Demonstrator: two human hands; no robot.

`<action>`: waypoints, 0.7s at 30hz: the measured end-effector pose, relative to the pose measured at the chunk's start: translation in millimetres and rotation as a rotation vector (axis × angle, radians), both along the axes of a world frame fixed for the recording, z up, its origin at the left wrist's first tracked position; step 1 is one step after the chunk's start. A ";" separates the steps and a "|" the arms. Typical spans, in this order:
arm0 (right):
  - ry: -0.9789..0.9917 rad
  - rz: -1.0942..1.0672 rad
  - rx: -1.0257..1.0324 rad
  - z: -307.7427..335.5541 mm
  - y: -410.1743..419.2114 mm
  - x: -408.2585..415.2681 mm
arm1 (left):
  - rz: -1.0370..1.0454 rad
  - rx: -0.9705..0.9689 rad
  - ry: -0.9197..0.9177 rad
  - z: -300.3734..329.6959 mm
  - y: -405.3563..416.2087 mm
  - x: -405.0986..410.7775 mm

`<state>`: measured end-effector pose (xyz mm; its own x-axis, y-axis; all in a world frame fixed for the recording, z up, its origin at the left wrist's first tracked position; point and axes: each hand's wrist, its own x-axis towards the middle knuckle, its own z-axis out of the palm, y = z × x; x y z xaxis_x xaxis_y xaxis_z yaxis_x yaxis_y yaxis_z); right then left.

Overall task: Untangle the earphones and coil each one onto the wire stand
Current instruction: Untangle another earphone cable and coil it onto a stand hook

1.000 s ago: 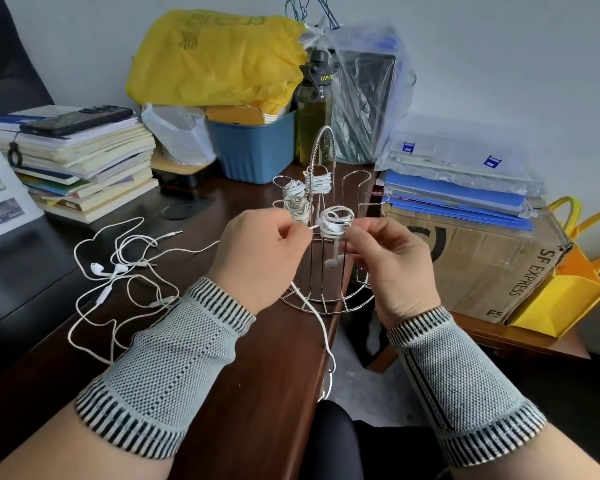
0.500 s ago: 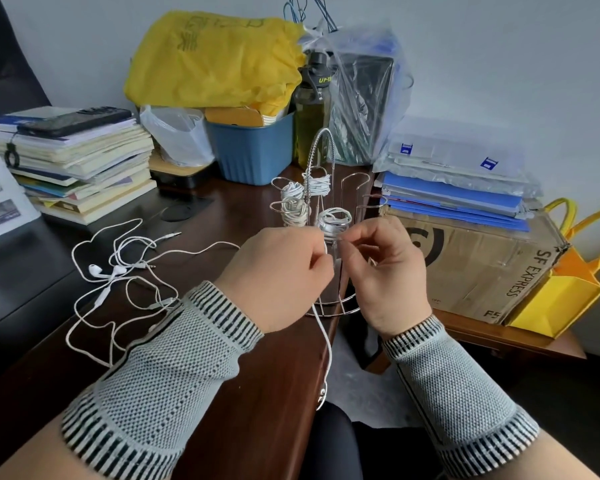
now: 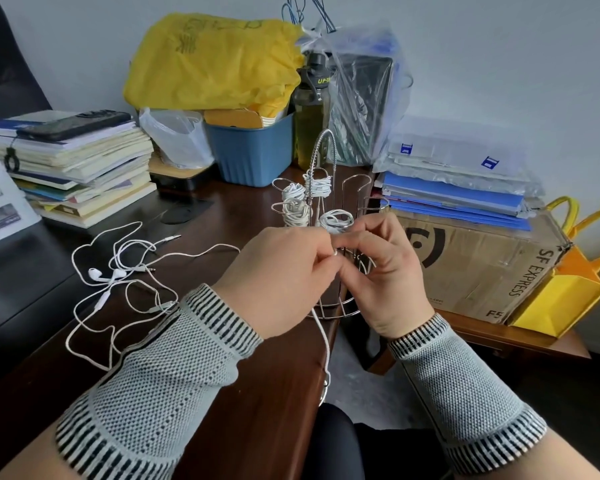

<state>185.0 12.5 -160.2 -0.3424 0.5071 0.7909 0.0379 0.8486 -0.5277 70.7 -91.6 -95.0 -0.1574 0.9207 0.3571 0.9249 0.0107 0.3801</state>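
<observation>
At left of centre, tangled earphones (image 3: 118,282) lie on the desk (image 3: 257,375). Mid-frame, the left hand (image 3: 278,275) and right hand (image 3: 385,268) each pinch a white cord (image 3: 323,341) before the wire stand (image 3: 321,216), which carries four coils.

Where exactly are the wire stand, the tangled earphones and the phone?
wire stand (image 3: 321,147): head view, top of its arched handle.
tangled earphones (image 3: 96,273): head view, a white earbud on the desk.
phone (image 3: 73,121): head view, its dark back, atop the books.
</observation>
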 end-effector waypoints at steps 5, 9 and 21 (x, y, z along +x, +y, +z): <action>0.108 0.004 -0.120 0.0 -1.7 -0.1 | -0.014 -0.125 -0.258 9.8 -1.0 -15.1; 0.249 0.083 -0.317 0.9 -6.1 -2.0 | 0.024 0.000 -0.392 13.6 -2.6 -28.9; 0.362 0.163 -0.728 3.2 -3.9 -4.9 | 0.132 0.390 -0.465 -1.4 18.4 5.1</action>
